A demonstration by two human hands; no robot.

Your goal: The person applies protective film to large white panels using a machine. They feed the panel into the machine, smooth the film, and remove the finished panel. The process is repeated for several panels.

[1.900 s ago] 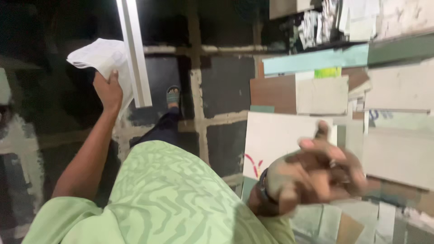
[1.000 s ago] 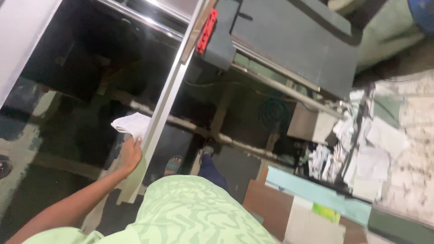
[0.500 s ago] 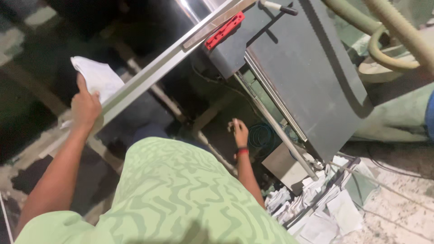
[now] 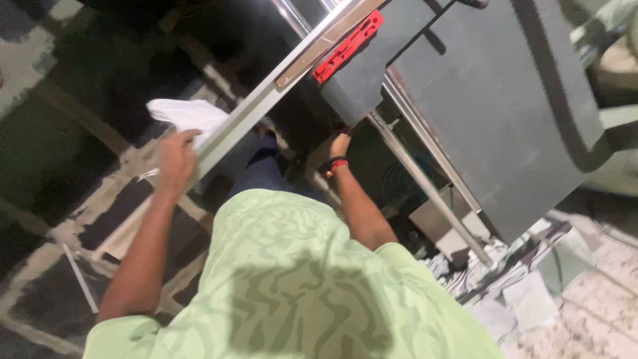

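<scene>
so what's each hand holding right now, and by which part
The left hand grips a white cloth by its near end. The right hand reaches under the grey machine; its grip cannot be told.

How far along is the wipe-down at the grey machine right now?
Done: nothing here shows a finished patch; the surfaces are too dim to judge. In hand: the left hand grips a white cloth beside the long metal rail, while the right hand reaches under the dark grey machine, by its lower edge. Left: the cloth is not pressed on the rail or machine, so any wiping there looks not yet done.
</scene>
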